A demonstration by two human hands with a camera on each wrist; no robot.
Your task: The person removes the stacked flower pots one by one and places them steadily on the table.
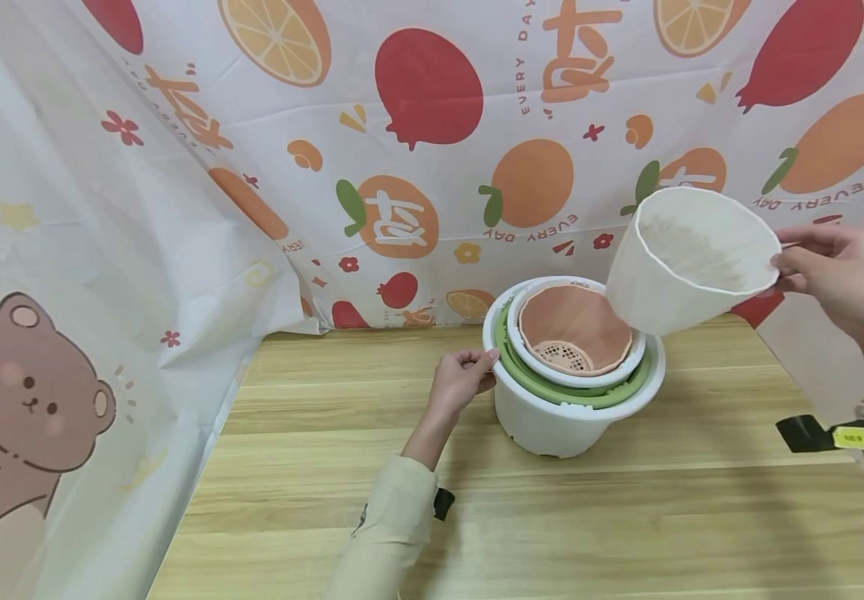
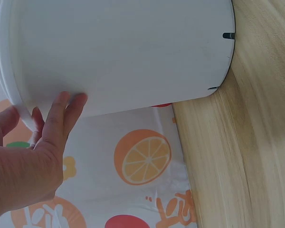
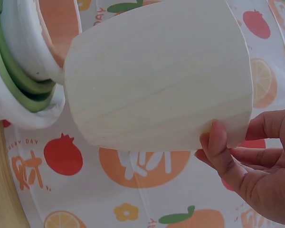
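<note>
My right hand [image 1: 836, 271] pinches the rim of a cream-white flowerpot [image 1: 656, 283], tilted in the air at the right of the nested pots. On the table stands a large white pot [image 1: 547, 425], its rim pinched between thumb and fingers of my left hand [image 1: 461, 385]. Inside it sit a green pot [image 1: 551, 392], a smaller white pot [image 1: 514, 321] and a terracotta-coloured pot [image 1: 574, 321] with a holed bottom. In the left wrist view the left fingers [image 2: 61, 111] lie against the white pot's outer wall, thumb at the rim.
A light wood-grain table [image 1: 312, 458] lies under the pots. Behind it hangs a white cloth [image 1: 446, 192] printed with fruit, and a cloth with a bear print [image 1: 34, 383] hangs at the left. Black straps [image 1: 814, 433] sit at the wrists.
</note>
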